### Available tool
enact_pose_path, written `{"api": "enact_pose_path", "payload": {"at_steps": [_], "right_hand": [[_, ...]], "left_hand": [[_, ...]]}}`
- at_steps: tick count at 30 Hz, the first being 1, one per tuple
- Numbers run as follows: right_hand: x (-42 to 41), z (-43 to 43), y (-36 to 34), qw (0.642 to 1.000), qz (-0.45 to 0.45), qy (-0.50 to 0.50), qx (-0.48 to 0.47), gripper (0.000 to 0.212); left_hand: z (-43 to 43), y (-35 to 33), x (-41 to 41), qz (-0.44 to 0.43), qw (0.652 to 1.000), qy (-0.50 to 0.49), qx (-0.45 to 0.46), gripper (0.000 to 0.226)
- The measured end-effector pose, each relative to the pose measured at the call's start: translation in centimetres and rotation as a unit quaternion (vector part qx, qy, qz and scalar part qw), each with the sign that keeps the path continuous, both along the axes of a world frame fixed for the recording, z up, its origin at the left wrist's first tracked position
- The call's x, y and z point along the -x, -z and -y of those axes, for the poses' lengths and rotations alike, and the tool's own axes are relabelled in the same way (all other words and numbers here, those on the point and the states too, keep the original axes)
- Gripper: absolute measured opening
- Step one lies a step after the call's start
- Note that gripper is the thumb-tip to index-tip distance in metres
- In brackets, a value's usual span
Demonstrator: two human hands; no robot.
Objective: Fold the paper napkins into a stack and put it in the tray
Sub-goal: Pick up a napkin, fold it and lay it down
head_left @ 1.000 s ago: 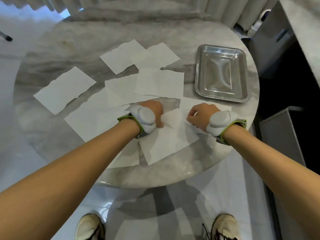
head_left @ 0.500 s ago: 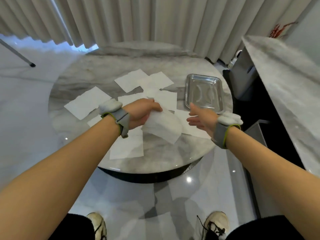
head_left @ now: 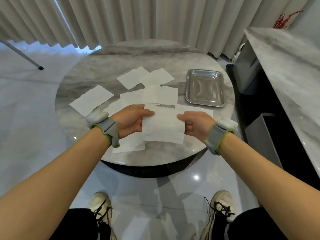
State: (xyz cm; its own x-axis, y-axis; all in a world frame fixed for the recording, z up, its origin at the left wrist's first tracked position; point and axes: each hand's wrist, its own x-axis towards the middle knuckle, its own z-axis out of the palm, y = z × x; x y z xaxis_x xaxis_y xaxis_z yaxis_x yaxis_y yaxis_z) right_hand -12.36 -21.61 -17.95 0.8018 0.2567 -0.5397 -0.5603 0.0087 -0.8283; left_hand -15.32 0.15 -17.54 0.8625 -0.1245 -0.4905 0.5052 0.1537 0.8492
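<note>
A round table with a polished grey-and-white marble top stands in front of pale pleated curtains, and thin white paper napkins lie scattered flat across its middle. One napkin, a soft, slightly crinkled, roughly square sheet, is held up off the table between both hands, sagging a little along its lower edge. The left hand pinches the sheet's left edge, thumb on top and fingers closed beneath it, so the paper runs off toward 3 o'clock from that grip. The right hand clamps the right edge the same way, thumb pressed over the paper, with the sheet stretching toward 9 o'clock from it. Both wrists wear grey fabric bands trimmed in bright green. The other napkins lie loose on the marble beyond the held one, from about 10 o'clock round to 12 o'clock of it, some overlapping at the corners, and one more flat sheet lies under the left wrist at the near edge of the table. The tray, a shiny rectangular metal pan with rounded corners and a raised rim, sits on the table at about 1 o'clock from the held napkin, well apart from it, with nothing in it. Below the table, two pale laced shoes stand on a glossy tiled floor.
</note>
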Motion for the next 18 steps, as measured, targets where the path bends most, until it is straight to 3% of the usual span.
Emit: {"api": "enact_pose_path", "payload": {"at_steps": [6,10,18], "right_hand": [[-0.7,-0.8,0.4,1.000,0.019,-0.019,0.007,0.014],[-1.3,-0.4,0.8,0.999,0.012,-0.051,-0.004,0.016],[-2.6,-0.2,1.1,0.998,0.040,-0.057,0.005,0.025]], "left_hand": [[-1.2,1.3,-0.4,-0.008,0.997,-0.018,-0.078,0.032],[-1.5,1.6,-1.0,0.001,0.997,-0.040,-0.067,0.017],[-1.2,1.6,-1.7,0.007,0.998,-0.053,-0.029,0.026]]}}
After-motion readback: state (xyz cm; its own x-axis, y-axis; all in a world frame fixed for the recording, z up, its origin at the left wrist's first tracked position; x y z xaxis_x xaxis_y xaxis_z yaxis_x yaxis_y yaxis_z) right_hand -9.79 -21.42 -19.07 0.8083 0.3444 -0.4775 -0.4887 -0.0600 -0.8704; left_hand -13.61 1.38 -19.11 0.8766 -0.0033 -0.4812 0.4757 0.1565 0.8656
